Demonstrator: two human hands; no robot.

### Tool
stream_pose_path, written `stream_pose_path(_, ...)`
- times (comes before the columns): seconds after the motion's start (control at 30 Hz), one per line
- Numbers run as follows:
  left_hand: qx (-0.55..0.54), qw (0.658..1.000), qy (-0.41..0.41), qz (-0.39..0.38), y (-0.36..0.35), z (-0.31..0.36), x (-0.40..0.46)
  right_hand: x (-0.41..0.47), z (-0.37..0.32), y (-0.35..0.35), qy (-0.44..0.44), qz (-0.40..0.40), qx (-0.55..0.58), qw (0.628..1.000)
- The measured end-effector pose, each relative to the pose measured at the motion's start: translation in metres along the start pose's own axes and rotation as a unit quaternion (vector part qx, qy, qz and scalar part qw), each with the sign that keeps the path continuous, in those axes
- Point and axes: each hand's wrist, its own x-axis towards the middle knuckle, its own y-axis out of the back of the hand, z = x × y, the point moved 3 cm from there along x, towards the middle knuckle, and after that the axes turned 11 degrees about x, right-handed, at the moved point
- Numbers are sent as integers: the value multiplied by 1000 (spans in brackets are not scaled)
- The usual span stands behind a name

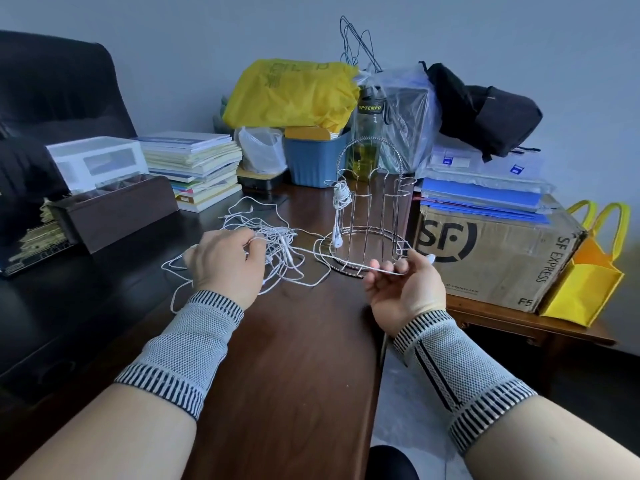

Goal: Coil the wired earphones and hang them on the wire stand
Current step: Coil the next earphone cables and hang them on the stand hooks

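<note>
A silver wire stand (370, 216) sits on the dark wooden table. One coiled white earphone set (341, 199) hangs from a hook on the stand's left side, its buds dangling near the base. A tangle of loose white earphone cables (277, 240) lies left of the stand. My left hand (225, 261) pinches a cable at the tangle's near edge. My right hand (403, 282), palm up in front of the stand's base, holds a stretch of white cable across its fingers, with an earbud by the thumb. That cable runs left toward the tangle.
Behind the stand are a blue bin (317, 157), a yellow bag (294, 91), a bottle (369, 133) and a book stack (194, 164). A cardboard box (495, 258) stands right of the stand; a dark wooden organizer (114, 209) sits left.
</note>
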Motion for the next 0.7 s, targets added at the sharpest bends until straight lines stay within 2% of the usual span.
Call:
stream_pose_path(0.13, 14, 999, -39, -25, 0, 4, -2, -3, -14, 3, -15, -6, 37, 999)
stream_pose_path(0.23, 32, 997, -62, -28, 0, 8, -2, -1, -24, 5, -22, -5, 0, 1000)
stream_pose_path(0.47, 43, 996, -70, -23, 7, 11, -1, 4, -51, 27, 76, 93, -101, 988)
stream_pose_path(0.57, -57, 994, -47, -85, 7, 12, 0, 9, -58, 38, 110, 125, -145, 975)
stream_pose_path(0.7, -223, 959, -23, -175, 13, 23, 0, 15, -59, 48, 82, 127, -300, 942)
